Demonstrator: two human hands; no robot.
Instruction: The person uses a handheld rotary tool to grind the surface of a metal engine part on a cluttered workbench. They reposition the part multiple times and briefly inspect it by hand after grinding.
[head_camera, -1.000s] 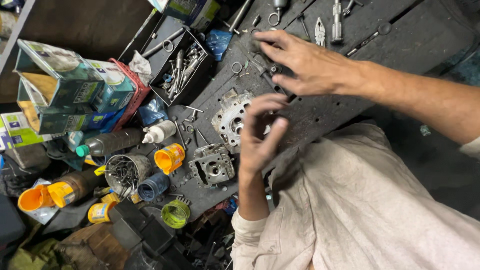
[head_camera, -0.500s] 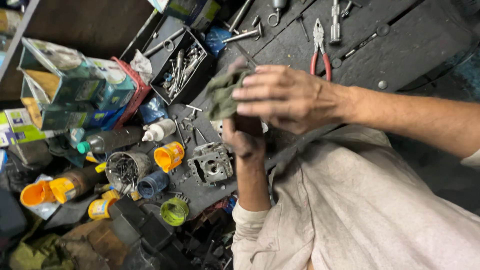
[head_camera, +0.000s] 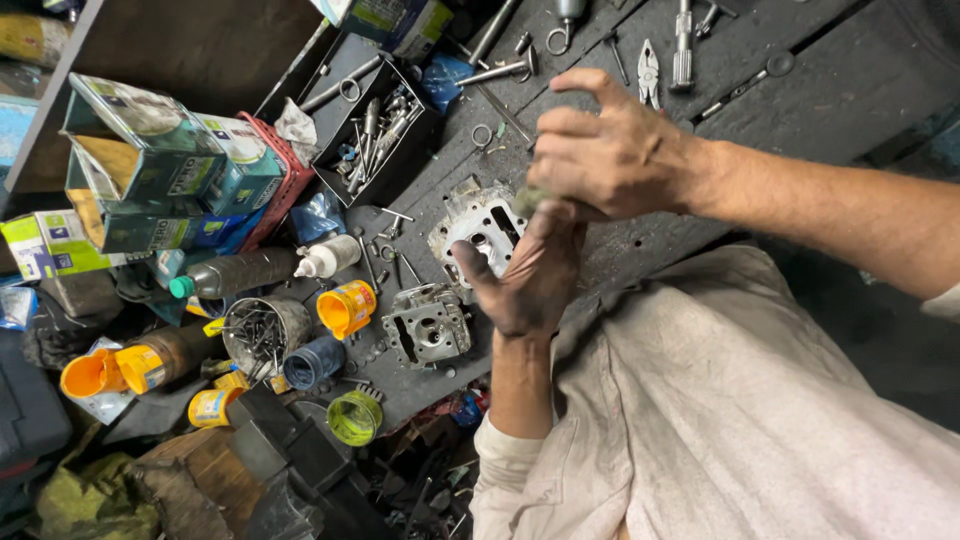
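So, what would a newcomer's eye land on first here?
The two grimy hands meeting mid-frame: the right hand pressed onto the left hand, rubbing a small greenish wad between them. Just beneath lie two metal cylinder heads on the dark workbench, and bright orange tubs stand out in the clutter at left.

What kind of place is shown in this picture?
Most likely a small engine repair workshop: metal engine parts lie on a dark, greasy workbench, with pliers and a tray of bolts and tools nearby.

rag | small, greenish-grey, crumpled | pinched between both palms, above bench
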